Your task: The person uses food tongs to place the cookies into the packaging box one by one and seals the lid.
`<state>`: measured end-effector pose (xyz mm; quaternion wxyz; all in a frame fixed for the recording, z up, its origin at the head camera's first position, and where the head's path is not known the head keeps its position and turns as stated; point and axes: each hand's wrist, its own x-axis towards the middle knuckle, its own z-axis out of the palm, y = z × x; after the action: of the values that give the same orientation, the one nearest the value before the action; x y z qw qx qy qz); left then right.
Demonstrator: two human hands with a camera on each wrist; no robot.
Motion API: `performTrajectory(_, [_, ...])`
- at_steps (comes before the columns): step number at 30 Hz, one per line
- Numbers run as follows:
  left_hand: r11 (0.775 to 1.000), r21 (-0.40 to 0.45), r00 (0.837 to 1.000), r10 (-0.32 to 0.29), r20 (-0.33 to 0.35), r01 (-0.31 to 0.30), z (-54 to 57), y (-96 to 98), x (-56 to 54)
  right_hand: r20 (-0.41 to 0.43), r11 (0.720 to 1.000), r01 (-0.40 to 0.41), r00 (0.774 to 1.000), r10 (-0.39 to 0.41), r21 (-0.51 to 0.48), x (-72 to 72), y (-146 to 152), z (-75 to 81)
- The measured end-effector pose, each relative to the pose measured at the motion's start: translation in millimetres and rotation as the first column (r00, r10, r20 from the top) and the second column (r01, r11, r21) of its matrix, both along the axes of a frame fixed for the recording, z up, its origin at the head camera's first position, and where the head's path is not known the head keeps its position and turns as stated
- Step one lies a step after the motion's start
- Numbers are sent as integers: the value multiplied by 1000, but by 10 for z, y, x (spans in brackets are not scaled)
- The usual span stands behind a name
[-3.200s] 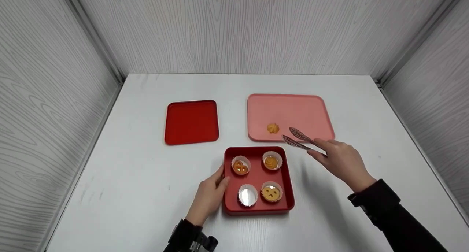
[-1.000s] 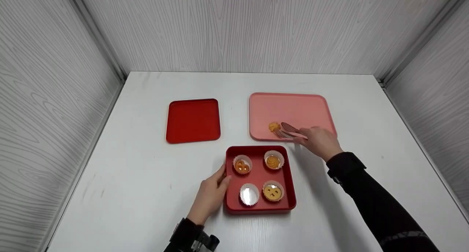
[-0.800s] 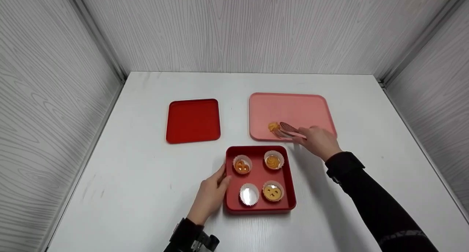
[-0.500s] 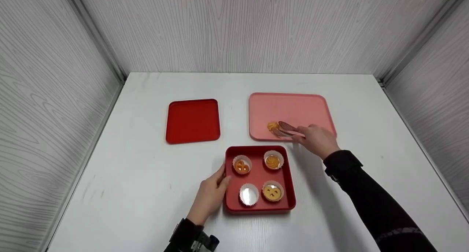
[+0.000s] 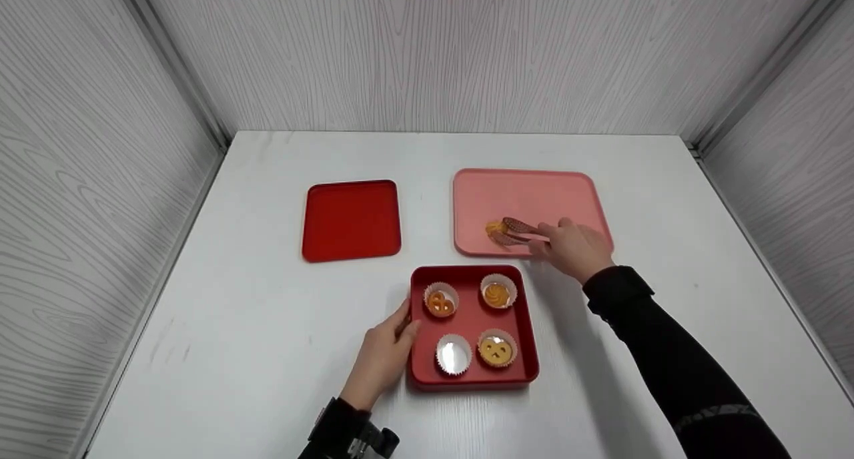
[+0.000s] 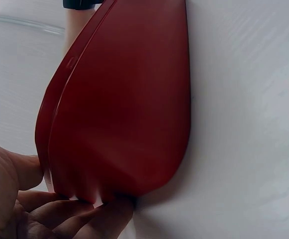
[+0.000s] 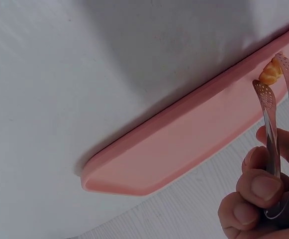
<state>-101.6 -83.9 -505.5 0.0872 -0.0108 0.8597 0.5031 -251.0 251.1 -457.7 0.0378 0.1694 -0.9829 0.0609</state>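
My left hand [image 5: 381,353] holds the left side of a red square box [image 5: 470,324], its thumb at the rim. The left wrist view has the fingers [image 6: 104,219] against the outer wall. Inside the box sit paper baking cups. One holds a pretzel-shaped cookie [image 5: 440,304], one a swirl cookie [image 5: 496,295], one a round cookie with holes [image 5: 496,352]. The front-left cup [image 5: 454,355] has nothing in it. My right hand [image 5: 575,249] grips metal tongs [image 7: 269,107], their perforated tips on either side of a small golden cookie [image 7: 270,72] on the pink tray [image 5: 534,192].
A bare red tray [image 5: 351,220] lies at the back left on the white table [image 5: 253,325]. Pale wood-grain panels [image 5: 427,59] enclose the table at the back and both sides. The pink tray stands just behind the box.
My right hand has brought the tongs left and down onto the pink tray, and their tips have slid further around the cookie. My left hand stays on the box.
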Motion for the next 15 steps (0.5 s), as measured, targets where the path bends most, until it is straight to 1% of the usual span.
performTrajectory(8, [1000,9,1000,0,10,0,-3,1,1,-43,998,-24,999,26,51,-39,-38,29])
performTrajectory(15, [1000,15,1000,-1,15,1,-5,0,0,-66,997,-46,997,50,58,-81,-64,53])
